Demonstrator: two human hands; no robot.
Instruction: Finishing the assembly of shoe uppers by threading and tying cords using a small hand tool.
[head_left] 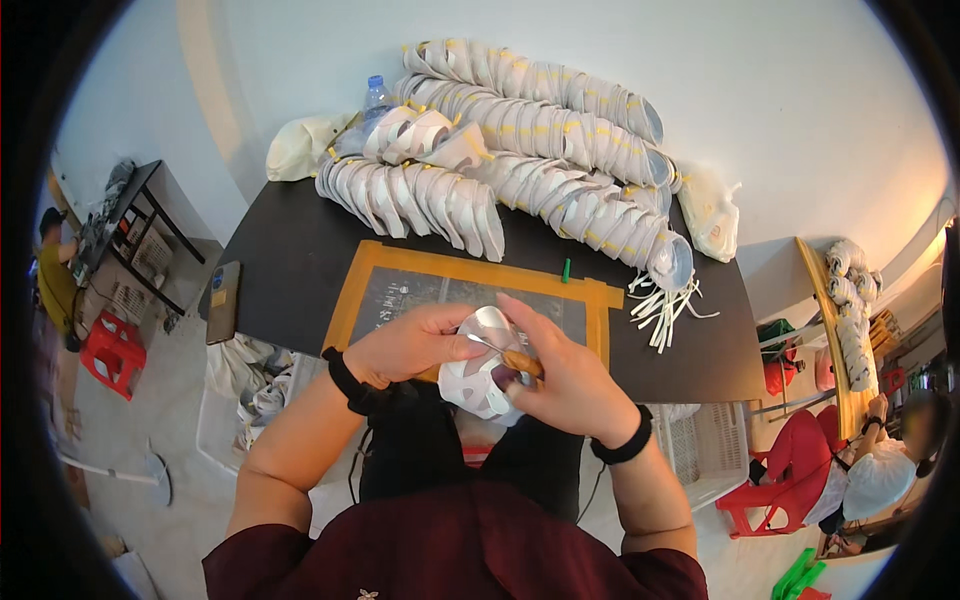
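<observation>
In front of my lap I hold a white and grey shoe upper (468, 384). My left hand (412, 345) is closed on its left edge, with the thumb on top. My right hand (572, 375) is closed round the wooden handle of an awl-like tool (522, 363) and also steadies the upper's right side. The tool's thin metal shaft points left across the upper toward my left thumb; whether its tip is hooked cannot be made out. Beyond my hands lies a dark board (440, 289) edged with tan tape.
Long nested rows of shoe uppers (590, 205) fill the table's back. White strips (664, 310) hang together at right, near a small green object (566, 271). A phone (224, 302) lies at the left edge. Crates (707, 448) stand below. Two other people work at the far sides.
</observation>
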